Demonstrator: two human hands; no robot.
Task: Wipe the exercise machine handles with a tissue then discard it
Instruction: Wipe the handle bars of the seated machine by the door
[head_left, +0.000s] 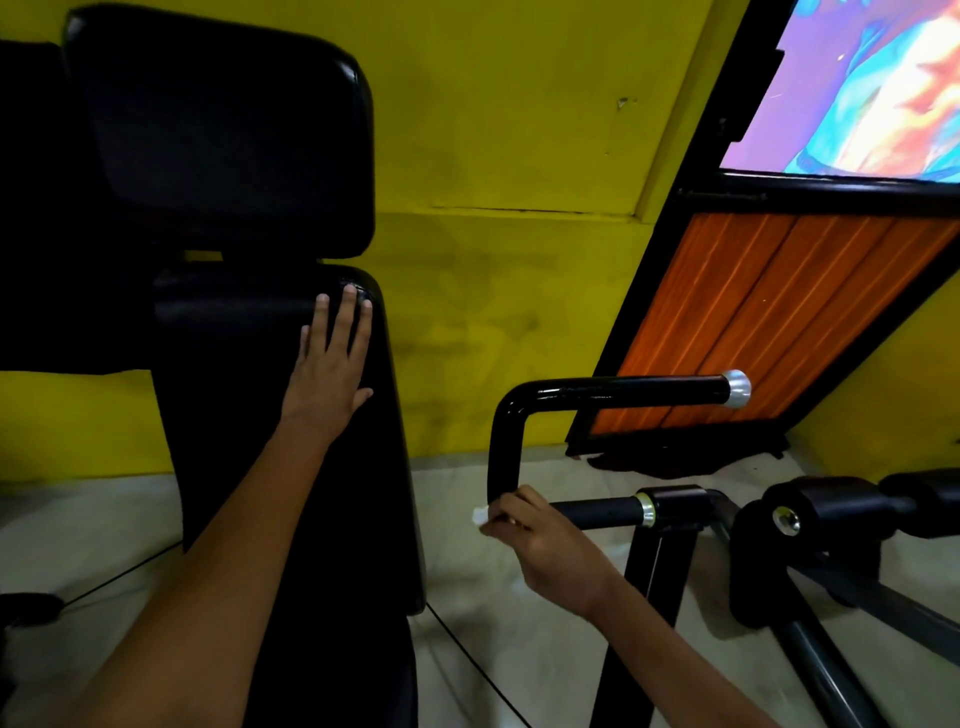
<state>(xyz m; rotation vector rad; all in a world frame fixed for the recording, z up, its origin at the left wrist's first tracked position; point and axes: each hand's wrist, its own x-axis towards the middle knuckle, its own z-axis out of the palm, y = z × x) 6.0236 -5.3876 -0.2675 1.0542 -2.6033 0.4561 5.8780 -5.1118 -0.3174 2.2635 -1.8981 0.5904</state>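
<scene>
Both hands busy: L flat on backrest; R pinching tissue at handle.

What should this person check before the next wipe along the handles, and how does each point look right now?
1. Tissue in the right hand: ok.
2. Right hand on the lower handle: ok, at its bend.
3. Left hand steadying, flat on the seat pad: ok.
4. Upper handle free to reach: ok.
5. Tissue clean enough: cannot tell.
6. Bin in sight: not ok.
</scene>
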